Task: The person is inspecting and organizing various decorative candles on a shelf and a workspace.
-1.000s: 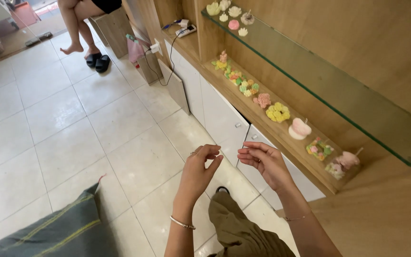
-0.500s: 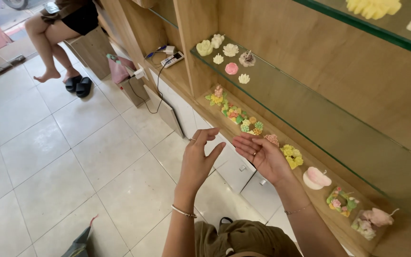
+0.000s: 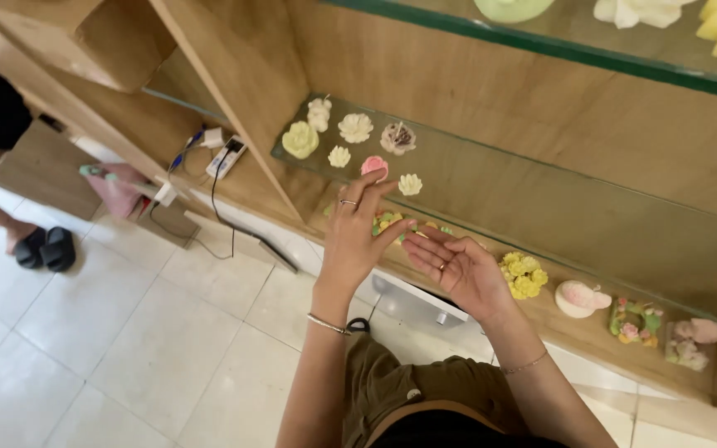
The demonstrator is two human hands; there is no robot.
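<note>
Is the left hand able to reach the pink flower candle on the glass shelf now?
Probably yes. The left hand is raised with open fingers just below the pink flower candle, near the front edge of the glass shelf, and nothing stands between them.

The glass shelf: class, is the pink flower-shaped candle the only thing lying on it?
No. The pink candle lies on the glass shelf among several cream and pale green flower-shaped candles.

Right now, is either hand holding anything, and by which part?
Nothing visibly held. The left hand is raised with fingers spread in front of the glass shelf; the right hand lies palm up, open and empty, beside it.
</note>
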